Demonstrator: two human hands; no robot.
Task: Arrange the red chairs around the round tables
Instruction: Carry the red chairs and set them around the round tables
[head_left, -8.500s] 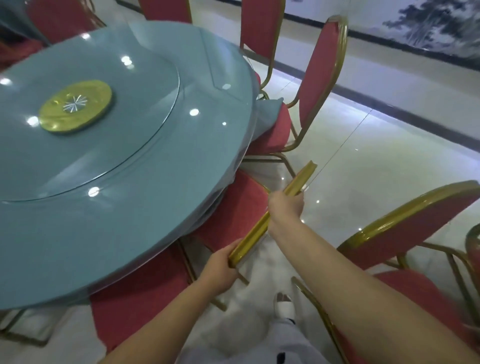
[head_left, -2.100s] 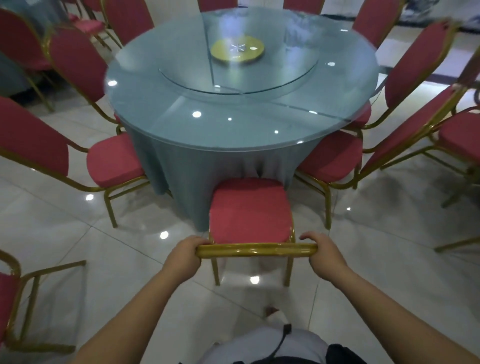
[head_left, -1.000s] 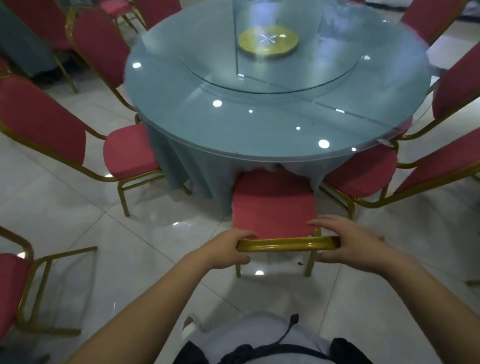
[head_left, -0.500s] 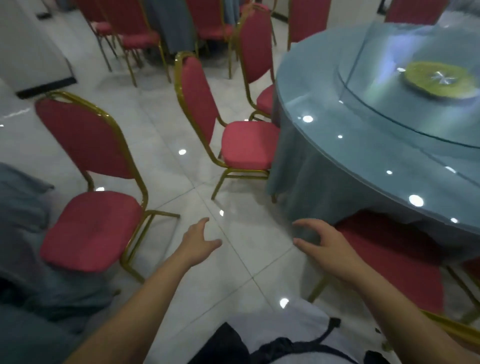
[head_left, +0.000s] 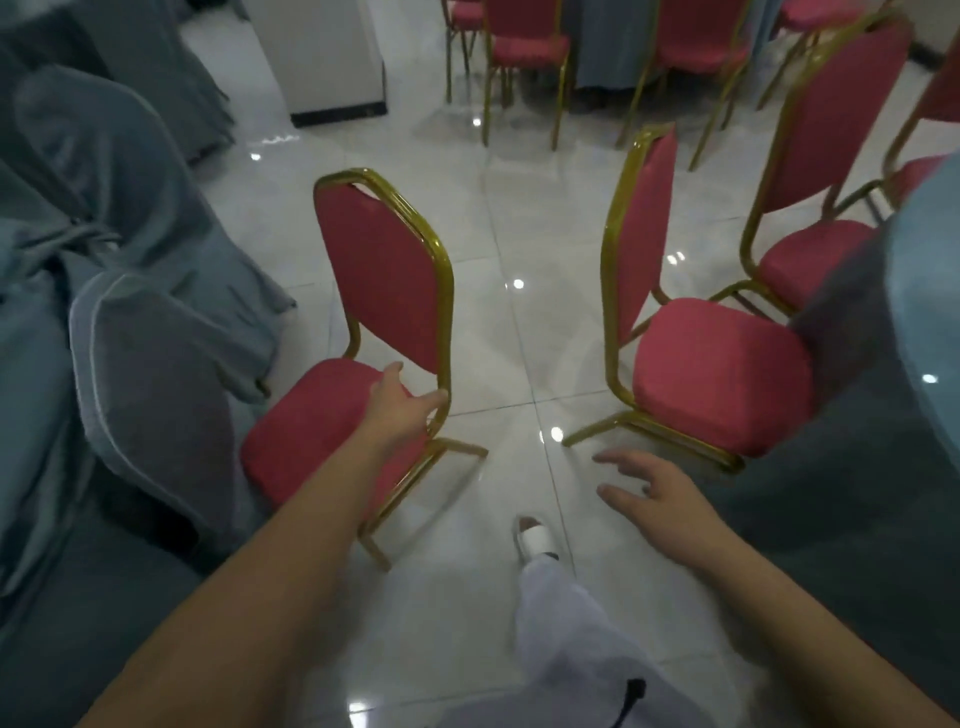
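Straight-fingered left hand at red chair (gold frame)

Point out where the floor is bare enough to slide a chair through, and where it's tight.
Bare floor runs between the left chair and the right chair, widening toward the far chairs. Tight: the left chair's seat sits beside the grey cloth heap; the right chair crowds the table and a third chair.
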